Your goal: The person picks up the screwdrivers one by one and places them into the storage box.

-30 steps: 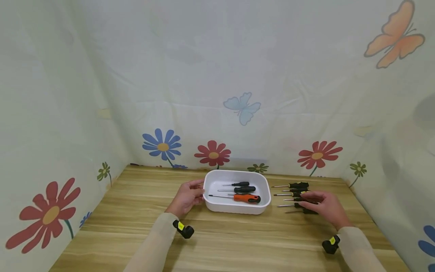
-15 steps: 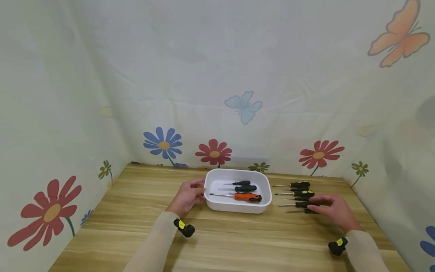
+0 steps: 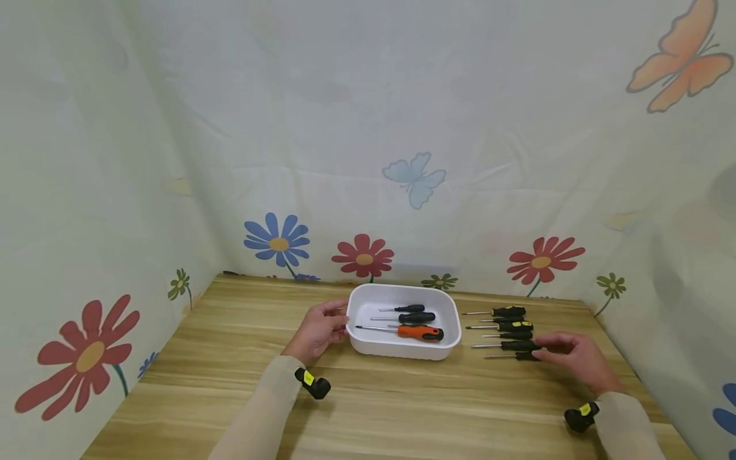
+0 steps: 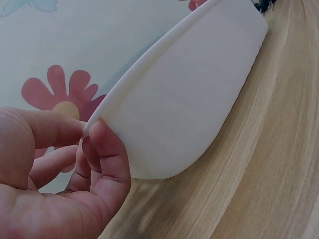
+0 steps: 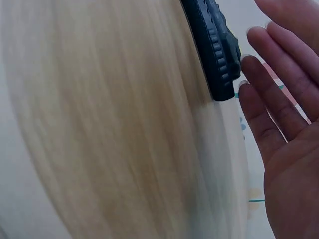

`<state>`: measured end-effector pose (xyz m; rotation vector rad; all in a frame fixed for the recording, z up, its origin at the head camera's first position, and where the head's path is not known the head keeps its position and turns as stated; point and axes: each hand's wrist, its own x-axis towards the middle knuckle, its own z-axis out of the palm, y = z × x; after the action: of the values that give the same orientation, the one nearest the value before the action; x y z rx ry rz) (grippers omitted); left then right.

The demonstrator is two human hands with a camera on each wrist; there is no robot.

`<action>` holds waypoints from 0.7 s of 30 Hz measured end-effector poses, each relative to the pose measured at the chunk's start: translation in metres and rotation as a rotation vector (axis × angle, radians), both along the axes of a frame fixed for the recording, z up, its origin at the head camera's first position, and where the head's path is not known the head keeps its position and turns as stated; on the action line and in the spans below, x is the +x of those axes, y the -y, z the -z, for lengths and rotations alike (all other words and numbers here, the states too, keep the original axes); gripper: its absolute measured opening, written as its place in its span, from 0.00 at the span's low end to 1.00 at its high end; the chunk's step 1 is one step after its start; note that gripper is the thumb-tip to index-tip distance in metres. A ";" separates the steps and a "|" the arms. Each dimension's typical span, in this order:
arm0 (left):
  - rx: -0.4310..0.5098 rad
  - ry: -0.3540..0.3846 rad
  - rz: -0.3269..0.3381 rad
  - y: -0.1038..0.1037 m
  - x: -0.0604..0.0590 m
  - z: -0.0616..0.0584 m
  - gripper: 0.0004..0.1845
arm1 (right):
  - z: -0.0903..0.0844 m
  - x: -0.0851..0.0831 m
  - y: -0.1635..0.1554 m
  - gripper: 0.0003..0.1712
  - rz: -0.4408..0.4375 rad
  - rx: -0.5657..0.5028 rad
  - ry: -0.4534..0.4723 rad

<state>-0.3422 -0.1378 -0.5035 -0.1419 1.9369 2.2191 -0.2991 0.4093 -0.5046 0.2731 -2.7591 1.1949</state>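
Note:
My left hand [image 3: 316,332] pinches the left end of a white plastic tub [image 3: 397,349] at its rim; the left wrist view has thumb and fingers on either side of the edge. In the tub lie an orange and black screwdriver [image 3: 420,333] and black-handled ones such as this screwdriver [image 3: 418,317]. Right of the tub, several dark screwdrivers lie in a row, one with yellow marks on its handle [image 3: 515,326]. My right hand [image 3: 581,359] is beside the handle ends, fingers extended. In the right wrist view they are close to a dark ribbed handle [image 5: 214,55]; contact is unclear.
The wood-grain table [image 3: 402,409] meets a pale cloth wall [image 3: 316,191] printed with flowers and butterflies at the back and sides. A small black camera sits on each wrist.
My right hand has drawn back to the right, away from over the screwdriver handles, uncovering more of them. The left hand stays at the tub. The head view has shifted slightly.

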 end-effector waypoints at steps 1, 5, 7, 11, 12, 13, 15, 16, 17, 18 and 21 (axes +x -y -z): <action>-0.002 0.000 0.002 0.000 0.000 0.000 0.26 | 0.000 0.000 -0.001 0.22 -0.003 0.002 0.009; -0.013 0.002 0.009 -0.001 0.001 -0.001 0.26 | 0.001 -0.001 -0.002 0.22 0.001 0.024 0.043; -0.012 0.008 0.008 -0.001 0.002 -0.001 0.26 | 0.000 -0.002 -0.003 0.21 0.001 0.030 0.055; -0.011 0.010 0.007 -0.001 0.001 -0.002 0.26 | 0.000 -0.003 -0.004 0.19 -0.008 0.048 0.054; -0.010 0.009 0.008 -0.001 0.001 -0.002 0.26 | 0.000 -0.003 -0.004 0.19 -0.017 0.059 0.052; -0.009 0.008 0.009 -0.001 0.001 -0.002 0.26 | 0.001 -0.004 -0.005 0.19 -0.017 0.068 0.055; -0.005 0.009 0.009 -0.001 0.000 -0.002 0.26 | 0.001 -0.005 -0.005 0.18 -0.014 0.095 0.067; -0.003 0.012 0.008 -0.001 0.000 -0.002 0.26 | 0.001 -0.005 -0.005 0.18 -0.014 0.109 0.078; -0.003 0.011 0.009 -0.001 0.000 -0.001 0.26 | 0.001 -0.006 -0.004 0.18 -0.012 0.120 0.091; -0.001 0.015 0.006 -0.001 0.000 -0.001 0.26 | 0.001 -0.006 -0.003 0.18 -0.012 0.133 0.105; -0.003 0.019 0.000 0.000 0.001 -0.001 0.26 | 0.000 -0.006 -0.001 0.19 -0.002 0.148 0.149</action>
<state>-0.3412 -0.1378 -0.5022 -0.1627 1.9307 2.2072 -0.3048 0.4103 -0.5044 0.2088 -2.9824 1.0538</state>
